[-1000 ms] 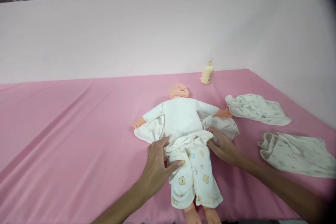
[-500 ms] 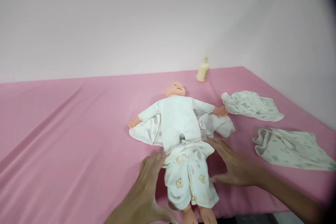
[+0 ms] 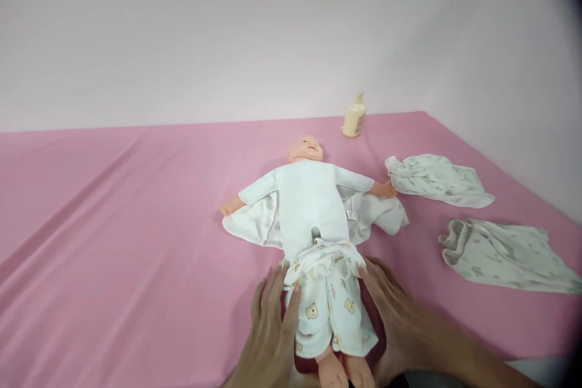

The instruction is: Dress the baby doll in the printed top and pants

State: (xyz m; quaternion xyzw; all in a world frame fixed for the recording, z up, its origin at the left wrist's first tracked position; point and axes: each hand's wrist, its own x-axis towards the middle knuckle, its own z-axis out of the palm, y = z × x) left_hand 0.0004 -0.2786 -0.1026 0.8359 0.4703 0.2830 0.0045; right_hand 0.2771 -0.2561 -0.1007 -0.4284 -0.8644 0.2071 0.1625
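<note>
A baby doll [image 3: 311, 200] lies on its back, arms spread, its feet toward me. White printed pants [image 3: 334, 309] with bear faces cover its legs up to the hips, and the waistband looks bunched. My left hand [image 3: 273, 327] rests along the left side of the pants, fingers stretched and apart, fingertips at the waistband. On the other side my right hand [image 3: 395, 315] is likewise open, its fingertips touching the pants near the hip. A white garment [image 3: 375, 215] is spread beneath the doll's torso and arms.
A pink sheet [image 3: 136, 242] covers the table, which meets a white wall [image 3: 204, 42]. A pale yellow pump bottle [image 3: 354, 118] stands at the back. Two folded printed garments lie at the right, one farther back [image 3: 439, 179] and one nearer [image 3: 504, 254].
My right hand has moved down and closer to the pants. My left hand's fingers have straightened along the pants' left side. The view has tilted slightly downward.
</note>
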